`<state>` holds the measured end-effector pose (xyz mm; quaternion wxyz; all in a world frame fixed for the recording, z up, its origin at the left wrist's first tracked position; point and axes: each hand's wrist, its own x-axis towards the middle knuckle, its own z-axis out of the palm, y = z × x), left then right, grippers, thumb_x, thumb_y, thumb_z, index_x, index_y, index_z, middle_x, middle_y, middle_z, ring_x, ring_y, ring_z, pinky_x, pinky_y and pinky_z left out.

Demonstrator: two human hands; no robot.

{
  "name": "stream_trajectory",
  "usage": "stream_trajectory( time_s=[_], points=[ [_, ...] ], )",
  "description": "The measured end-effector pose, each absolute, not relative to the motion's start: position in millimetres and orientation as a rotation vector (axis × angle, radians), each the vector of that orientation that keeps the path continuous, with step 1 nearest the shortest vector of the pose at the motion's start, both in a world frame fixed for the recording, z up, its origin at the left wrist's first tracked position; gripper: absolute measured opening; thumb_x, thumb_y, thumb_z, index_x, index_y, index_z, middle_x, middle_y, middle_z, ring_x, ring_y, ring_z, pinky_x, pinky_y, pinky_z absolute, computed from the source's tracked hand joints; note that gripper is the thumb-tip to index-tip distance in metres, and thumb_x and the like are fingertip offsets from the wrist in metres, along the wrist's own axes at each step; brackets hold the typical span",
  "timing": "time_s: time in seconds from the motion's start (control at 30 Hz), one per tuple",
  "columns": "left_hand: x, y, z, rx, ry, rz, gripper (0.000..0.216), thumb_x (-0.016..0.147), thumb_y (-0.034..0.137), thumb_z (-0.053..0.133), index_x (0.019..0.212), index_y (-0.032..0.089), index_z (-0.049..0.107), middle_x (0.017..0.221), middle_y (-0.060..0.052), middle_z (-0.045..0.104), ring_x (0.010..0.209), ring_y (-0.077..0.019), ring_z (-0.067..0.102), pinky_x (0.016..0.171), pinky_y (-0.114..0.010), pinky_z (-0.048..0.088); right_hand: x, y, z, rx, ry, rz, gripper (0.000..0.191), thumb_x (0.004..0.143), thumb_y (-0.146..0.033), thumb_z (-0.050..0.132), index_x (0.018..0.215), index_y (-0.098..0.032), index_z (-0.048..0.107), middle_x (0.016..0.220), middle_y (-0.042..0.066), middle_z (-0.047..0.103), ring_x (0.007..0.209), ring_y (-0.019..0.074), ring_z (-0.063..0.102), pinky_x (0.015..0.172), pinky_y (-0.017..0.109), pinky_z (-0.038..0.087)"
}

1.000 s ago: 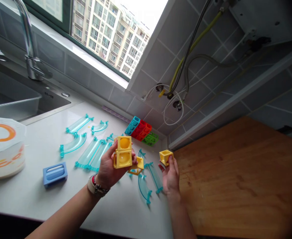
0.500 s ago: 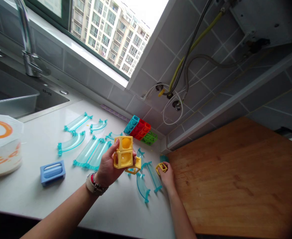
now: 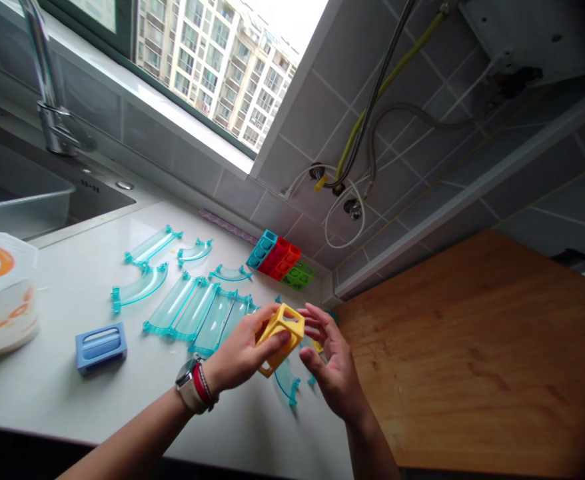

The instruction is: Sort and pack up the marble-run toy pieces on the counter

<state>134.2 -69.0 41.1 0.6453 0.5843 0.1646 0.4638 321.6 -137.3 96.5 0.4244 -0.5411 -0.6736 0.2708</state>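
Observation:
Above the counter, my left hand (image 3: 240, 353) is closed around hollow yellow toy blocks (image 3: 292, 321), its thumb laid across them. Their full number is hidden by the fingers. My right hand (image 3: 335, 370) is just to the right, fingers apart and curved toward the blocks, holding nothing. Behind it, a bit of another yellow block (image 3: 317, 346) shows between thumb and fingers. Clear teal track pieces lie below and around the hands, including a curved one (image 3: 286, 383) under the blocks and straight ones (image 3: 215, 317) side by side to the left.
Stacked blue, red and green blocks (image 3: 280, 259) stand against the tiled wall. A blue slotted block (image 3: 101, 348) and a white tub (image 3: 3, 293) are at the left, near the sink (image 3: 97, 193). A wooden board (image 3: 472, 353) covers the right side.
My right hand has let go of the yellow block at the right and come toward my left hand. My left hand has lowered, shifted right and tilted its yellow blocks.

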Motion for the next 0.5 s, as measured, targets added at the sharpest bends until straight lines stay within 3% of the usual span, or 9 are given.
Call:
stream_trajectory(
  time_s=[0.1, 0.2, 0.33, 0.4, 0.5],
  points=[
    [135.3, -76.3, 46.2, 1.594, 0.411, 1.067, 0.032, 0.098, 0.044, 0.063, 0.120, 0.020, 0.063, 0.104, -0.005, 0.073, 0.090, -0.0204, 0.065, 0.082, -0.031, 0.048, 311.9, -144.5, 105.1, -1.341, -1.683, 0.695, 0.050, 0.092, -0.039, 0.076, 0.139, -0.032, 0.062, 0.130, 0.008, 0.064, 0.112, 0.0259, 0.067, 0.096, 0.040, 0.059],
    [136.0, -79.1, 48.4, 1.667, 0.454, 1.042, 0.030, 0.098, 0.044, 0.063, 0.116, 0.020, 0.064, 0.095, -0.003, 0.071, 0.081, -0.0178, 0.062, 0.074, -0.028, 0.046, 317.5, -143.6, 104.4, -1.305, -1.668, 0.743, 0.038, 0.090, -0.036, 0.078, 0.127, -0.030, 0.072, 0.121, 0.007, 0.064, 0.108, 0.0247, 0.068, 0.090, 0.036, 0.060],
    [135.7, -78.8, 46.8, 1.613, 0.426, 0.971, 0.048, 0.095, 0.047, 0.068, 0.132, 0.020, 0.056, 0.082, 0.000, 0.069, 0.067, -0.0153, 0.059, 0.063, -0.026, 0.045, 341.7, -124.3, 96.0, -1.268, -1.454, 0.791, 0.030, 0.097, -0.046, 0.066, 0.112, -0.023, 0.077, 0.115, 0.009, 0.069, 0.104, 0.0249, 0.069, 0.087, 0.036, 0.060],
    [135.1, -77.7, 44.8, 1.550, 0.413, 0.960, 0.054, 0.095, 0.047, 0.067, 0.139, 0.021, 0.050, 0.078, 0.001, 0.068, 0.063, -0.0145, 0.058, 0.061, -0.025, 0.045, 359.1, -105.8, 86.9, -1.379, -1.312, 0.647, 0.041, 0.101, -0.053, 0.054, 0.116, -0.019, 0.073, 0.112, 0.011, 0.073, 0.095, 0.0244, 0.072, 0.081, 0.037, 0.061],
    [135.0, -74.5, 41.3, 1.364, 0.411, 1.004, 0.047, 0.098, 0.049, 0.062, 0.134, 0.021, 0.053, 0.085, -0.002, 0.070, 0.071, -0.0169, 0.066, 0.064, -0.026, 0.049, 383.6, -73.9, 64.3, -1.640, -1.377, 0.299, 0.044, 0.092, -0.056, 0.065, 0.110, -0.017, 0.072, 0.108, 0.013, 0.075, 0.092, 0.0254, 0.072, 0.082, 0.038, 0.059]
  ],
)
